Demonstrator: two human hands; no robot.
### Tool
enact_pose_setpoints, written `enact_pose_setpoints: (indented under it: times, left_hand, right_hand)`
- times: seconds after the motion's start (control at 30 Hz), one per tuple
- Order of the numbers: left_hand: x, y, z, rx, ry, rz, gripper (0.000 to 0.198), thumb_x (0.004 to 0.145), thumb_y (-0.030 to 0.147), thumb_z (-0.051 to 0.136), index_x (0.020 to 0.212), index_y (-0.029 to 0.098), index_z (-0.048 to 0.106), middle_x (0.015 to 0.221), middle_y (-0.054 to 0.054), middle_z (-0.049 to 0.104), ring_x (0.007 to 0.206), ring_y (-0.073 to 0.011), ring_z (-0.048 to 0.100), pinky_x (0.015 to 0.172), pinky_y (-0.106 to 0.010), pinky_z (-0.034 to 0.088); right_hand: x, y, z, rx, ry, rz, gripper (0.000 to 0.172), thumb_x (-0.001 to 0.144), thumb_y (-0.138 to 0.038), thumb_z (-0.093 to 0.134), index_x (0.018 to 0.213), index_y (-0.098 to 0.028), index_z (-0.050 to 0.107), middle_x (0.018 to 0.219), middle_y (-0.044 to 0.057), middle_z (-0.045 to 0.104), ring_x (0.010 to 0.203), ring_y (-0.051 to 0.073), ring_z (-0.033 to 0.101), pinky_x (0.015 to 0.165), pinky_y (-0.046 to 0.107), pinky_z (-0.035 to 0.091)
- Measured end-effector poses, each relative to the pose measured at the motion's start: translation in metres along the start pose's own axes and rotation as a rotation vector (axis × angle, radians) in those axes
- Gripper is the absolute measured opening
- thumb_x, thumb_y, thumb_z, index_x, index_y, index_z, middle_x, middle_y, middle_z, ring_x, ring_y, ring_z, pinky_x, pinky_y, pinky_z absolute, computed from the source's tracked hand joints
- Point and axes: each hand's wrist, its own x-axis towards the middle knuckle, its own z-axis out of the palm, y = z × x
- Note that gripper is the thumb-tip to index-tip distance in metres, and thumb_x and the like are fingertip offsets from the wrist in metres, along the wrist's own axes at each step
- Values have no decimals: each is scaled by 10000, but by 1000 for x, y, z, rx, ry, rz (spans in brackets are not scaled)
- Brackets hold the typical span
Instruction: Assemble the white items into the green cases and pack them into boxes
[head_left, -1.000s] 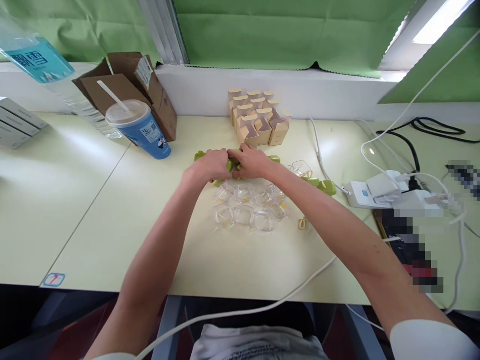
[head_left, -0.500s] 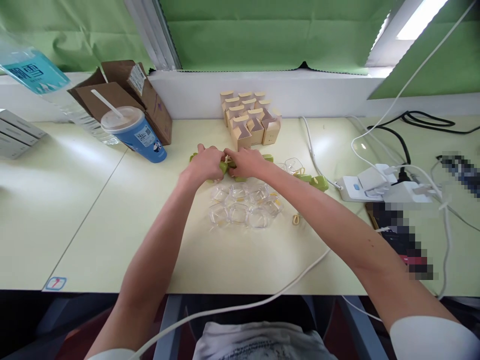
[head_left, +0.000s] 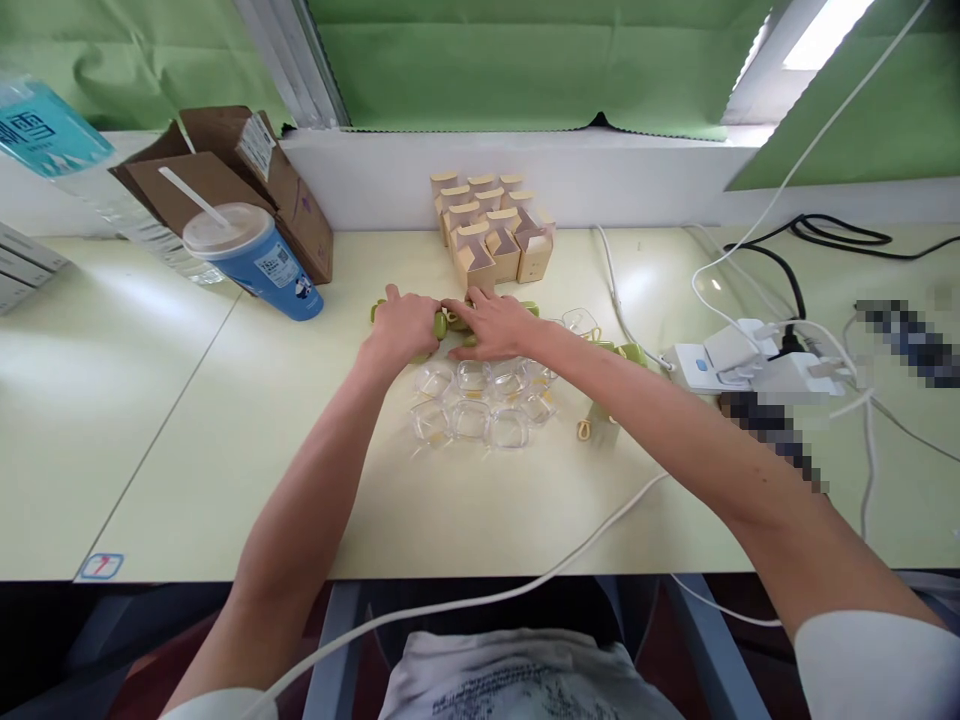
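Both my hands reach over a cluster of small green rounded cases near the middle of the table. My left hand has its thumb and a finger closed about one green case; more green shows at its outer side. My right hand lies just to the right, fingers spread over other green pieces that it partly hides. Below the hands sit several clear plastic cases in rows. More green cases lie beyond my right forearm. A small cream loop rests beside that forearm.
Several small open cream boxes stand at the back. A blue cup with a straw, a brown carton and a large bottle are at the left. A power strip with cables lies at the right; a white cable crosses in front.
The whole view has shifted slightly. My right hand's fingers are a little more spread, and both hands remain over the green cases.
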Motion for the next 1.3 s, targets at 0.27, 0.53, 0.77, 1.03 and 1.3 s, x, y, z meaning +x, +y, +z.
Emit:
enact_pose_setpoints:
  times: [0.27,0.53,0.77,1.03,1.3]
  left_hand:
    - [-13,-41,-34,-242,187,30,564,845,267,772,1409,255,781,1207,-95,826,1109,-344,747,883,-396,578]
    - [-154,12,14,-402,661,378,451,915,127,693,1336,272,769,1248,-46,841,1130,-260,770,877,-345,634]
    - [-202,54,119,-222,789,511,480,965,19,637,1377,256,697,1228,-57,846,1025,-233,785,633,-291,607]
    - [-195,43,114,-344,569,423,483,940,92,622,1396,237,686,1261,-59,831,1052,-236,824,612,-303,611]
    - [-191,49,89,-297,119,385,556,1058,252,664,1606,252,577,1393,-94,804,1303,-314,756,851,-391,672]
  right_hand:
    - [11,-14,-4,-2,-9,138,624,1047,-293,552,1668,-254,507,1392,236,715,1205,420,725,896,454,538]
    - [29,-3,-5,92,48,171,589,982,-284,605,1565,-220,557,1238,183,810,1102,399,758,859,443,551]
    - [29,5,-9,177,267,229,541,1063,-310,499,1581,-158,459,1224,184,814,1028,387,740,866,473,550]
    - [-6,5,-37,58,60,-6,549,1067,-507,682,1473,-175,521,1135,150,759,1011,351,687,885,411,499]
    - [3,-25,-32,-5,-66,6,646,933,-336,871,1501,-233,581,1254,161,755,1046,336,708,779,336,436]
